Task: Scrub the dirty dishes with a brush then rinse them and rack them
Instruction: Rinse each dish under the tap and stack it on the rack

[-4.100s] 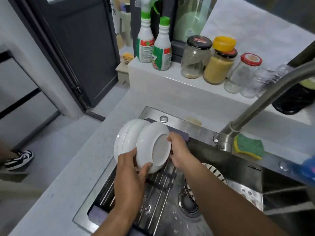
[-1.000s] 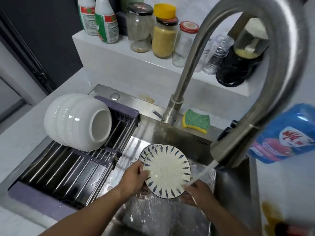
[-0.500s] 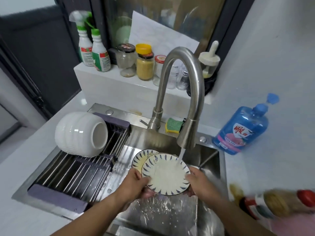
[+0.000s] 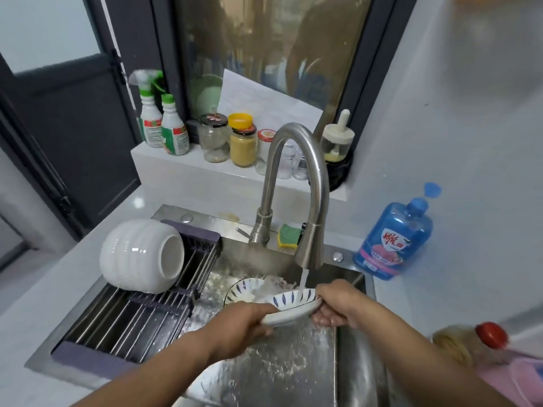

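Observation:
A blue-patterned white plate [image 4: 291,308] is tilted away from me under running water from the steel faucet [image 4: 308,251]. My left hand [image 4: 244,321] grips its near left rim and my right hand [image 4: 335,304] grips its right rim. A second patterned plate [image 4: 244,289] lies behind it in the soapy steel sink [image 4: 282,374]. Stacked white bowls [image 4: 141,257] lie on their side on the roll-up drying rack [image 4: 132,321] over the sink's left half. No brush is visible.
A green-and-yellow sponge [image 4: 289,235] sits behind the faucet. A blue soap bottle [image 4: 393,239] stands on the counter at right. Jars and spray bottles [image 4: 164,127] line the white ledge behind. A red-capped bottle [image 4: 470,342] lies at the right edge.
Four seconds ago both hands set a white bowl on the rack. Since then they took a patterned plate under the stream and have now tipped it away, nearly edge-on.

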Tool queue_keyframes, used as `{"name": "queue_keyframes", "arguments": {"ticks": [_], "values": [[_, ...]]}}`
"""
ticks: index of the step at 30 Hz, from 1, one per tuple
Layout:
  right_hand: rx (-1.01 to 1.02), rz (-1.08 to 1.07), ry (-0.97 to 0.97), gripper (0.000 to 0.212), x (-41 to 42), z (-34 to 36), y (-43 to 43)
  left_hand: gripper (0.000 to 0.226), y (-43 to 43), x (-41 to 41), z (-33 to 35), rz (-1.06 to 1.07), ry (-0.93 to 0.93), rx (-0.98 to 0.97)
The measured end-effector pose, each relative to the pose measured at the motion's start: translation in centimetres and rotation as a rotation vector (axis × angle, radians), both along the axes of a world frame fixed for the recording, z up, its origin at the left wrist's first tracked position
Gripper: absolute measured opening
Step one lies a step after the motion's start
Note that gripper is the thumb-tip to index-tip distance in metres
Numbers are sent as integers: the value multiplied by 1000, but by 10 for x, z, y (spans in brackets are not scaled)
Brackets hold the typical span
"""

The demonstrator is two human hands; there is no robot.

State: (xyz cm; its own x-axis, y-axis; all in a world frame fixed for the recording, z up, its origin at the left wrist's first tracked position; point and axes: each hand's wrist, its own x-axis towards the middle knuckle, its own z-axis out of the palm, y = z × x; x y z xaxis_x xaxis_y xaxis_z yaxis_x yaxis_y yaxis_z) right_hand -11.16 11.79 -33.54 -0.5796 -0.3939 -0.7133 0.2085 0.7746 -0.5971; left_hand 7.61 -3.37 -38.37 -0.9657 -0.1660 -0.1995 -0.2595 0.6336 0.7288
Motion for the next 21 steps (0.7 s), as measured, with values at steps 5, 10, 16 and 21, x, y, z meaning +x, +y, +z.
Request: {"name": "queue_keyframes", "arguments": {"ticks": [5, 10, 16, 21], "values": [[26, 62, 282, 45, 0, -8, -11, 34, 9, -7, 4, 295, -10, 681], [-158, 114, 391, 48, 37, -17, -27, 32, 26, -20, 15, 501, -65, 1083], [-150, 292, 533, 46, 56, -24, -45, 39, 33, -37, 21, 813, -162, 1572], [-34, 520, 776, 48, 70, -27, -37, 45, 26, -52, 8, 1070, -101, 1780]]}}
